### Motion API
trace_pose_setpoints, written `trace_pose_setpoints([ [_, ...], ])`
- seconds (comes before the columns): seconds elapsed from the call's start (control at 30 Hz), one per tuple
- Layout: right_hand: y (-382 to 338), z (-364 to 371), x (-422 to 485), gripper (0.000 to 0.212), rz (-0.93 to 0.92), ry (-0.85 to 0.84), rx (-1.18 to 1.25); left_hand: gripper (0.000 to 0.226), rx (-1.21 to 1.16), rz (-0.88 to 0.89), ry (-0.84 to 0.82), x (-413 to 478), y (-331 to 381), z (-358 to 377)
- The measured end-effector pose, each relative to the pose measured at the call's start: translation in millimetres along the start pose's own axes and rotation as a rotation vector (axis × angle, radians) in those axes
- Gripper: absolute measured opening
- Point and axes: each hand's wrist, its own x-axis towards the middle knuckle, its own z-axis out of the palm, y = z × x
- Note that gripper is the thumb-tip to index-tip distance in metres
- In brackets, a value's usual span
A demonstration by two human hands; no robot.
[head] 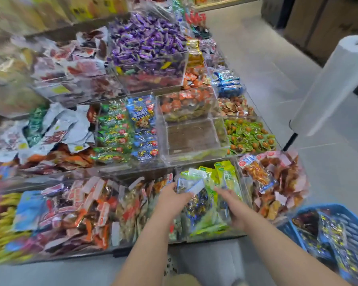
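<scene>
2 bare hands in frame, both in the same clear bin (239, 178), front row of the stepped display surface

Left hand (173, 196): fingers curled round a small bunch of packets (189, 185), held just above the bin's contents. At least 2 in the bunch, 1 blue-white one on top; exact count lost to blur

Right hand (234, 209): fingers stretched forward among the green packets (227, 176) and touching them. Can't tell if it grips any

3 green packets stand upright at the back of that bin, more lie flat under the hands, too jumbled to count

Neighbours in the front row:
- 1 bin of brown snack packs (136, 203) just left
- 1 bin of orange-red bags (277, 182) just right

Middle row behind, 3 filled bins I can count:
- grey-white pouches (56, 129)
- green and blue sweet packs (128, 129), side by side in 2 columns
- green packs with orange rounds (248, 135)

Top row: 1 bin of purple-wrapped sweets (147, 42), heaped

Lower right: 1 blue basket (329, 209) just beside the right forearm, holding at least 3 blue-yellow packets (331, 230)

Right edge: 1 roll of thin plastic bags (335, 83) on a black stand, tilted, well apart from the hands
</scene>
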Motion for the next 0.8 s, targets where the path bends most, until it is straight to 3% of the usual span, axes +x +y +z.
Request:
trace_pose_setpoints([
  [0.07,-9.9,27.3,12.2,0.101,-0.042,0.015,0.09,0.075,-0.043,-0.005,0.029,10.5,-10.6,-37.8],
  [0.17,-30.1,70.5,25.6,0.076,-0.053,0.018,0.262,0.087,-0.146,-0.031,0.026,30.2,-22.4,-96.0],
  [0.23,-43.4,101.7,32.2,0.063,-0.036,-0.08,0.405,0.09,-0.21,-0.027,0.038,44.2,-26.5,-132.8],
  [0.33,-57.7,146.1,42.8,0.068,-0.051,-0.237,0.52,0.091,-0.259,0.029,0.077,67.6,-28.4,-179.0],
  [0.4,-64.4,168.5,48.9,0.068,-0.061,-0.284,0.553,0.08,-0.276,0.065,0.081,82.7,-27.7,-201.9],
  [0.43,-68.9,177.5,51.3,0.061,-0.081,-0.31,0.564,0.075,-0.3,0.078,0.077,88.6,-26.6,-211.7],
  [0.5,-79.9,191.9,53.4,0.037,-0.138,-0.322,0.563,0.087,-0.372,0.089,0.069,102.3,-27.2,-227.8],
  [0.57,-90.4,200.4,56.8,0.03,-0.232,-0.237,0.558,0.095,-0.394,0.108,0.083,115.1,-27.5,-239.5],
  [0.67,-111.5,207.2,60.5,0.046,-0.44,-0.014,0.454,0.098,-0.458,0.106,0.127,129.5,-25.1,-254.9],
  [0.73,-128.5,209.2,62.4,0.057,-0.57,0.162,0.209,0.1,-0.503,0.099,0.162,138.5,-23.2,-265.6],
  [0.8,-146.2,209.2,67.0,0.05,-0.67,0.308,-0.083,0.099,-0.529,0.098,0.202,148.1,-22.1,-276.3],
])
